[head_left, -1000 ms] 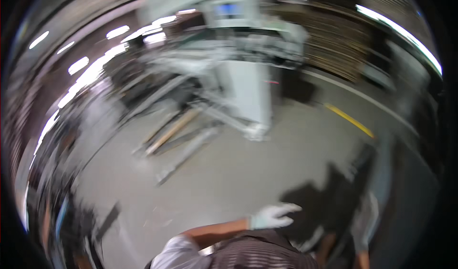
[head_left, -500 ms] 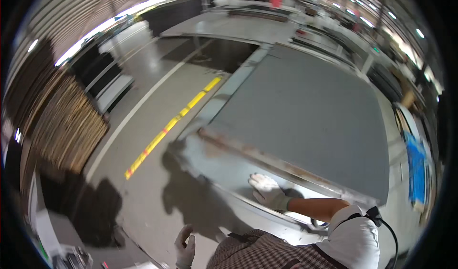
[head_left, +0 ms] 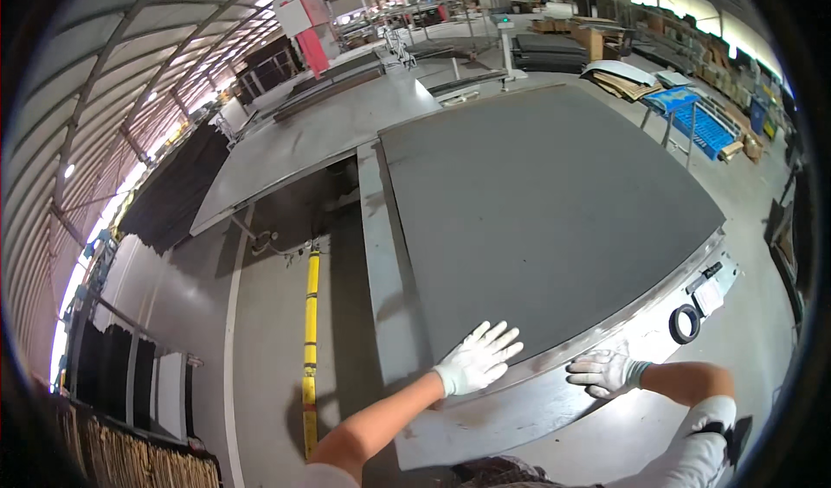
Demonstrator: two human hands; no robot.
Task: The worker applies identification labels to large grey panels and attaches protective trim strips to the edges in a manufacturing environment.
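A broad dark grey sheet (head_left: 545,202) lies flat on a pale metal table in front of me. My left hand (head_left: 479,360), in a white glove, is over the sheet's near left edge with its fingers spread. It holds nothing, and I cannot tell whether it touches the sheet. My right hand (head_left: 603,374), gloved too, lies with outstretched fingers on the pale metal front ledge (head_left: 511,423), just outside the sheet's near edge. Farther right on that ledge are a black ring-shaped roll (head_left: 676,333) and a white card (head_left: 708,297).
Yellow floor tape (head_left: 311,341) runs along the floor left of the table. Beyond the sheet stands another metal table (head_left: 303,146). Blue pallets (head_left: 692,123) are at the far right, and stacked brown boards (head_left: 130,453) at the lower left.
The view has swung to the right. My left hand has come up from beside my body to the sheet's edge. My right hand remains on the front ledge.
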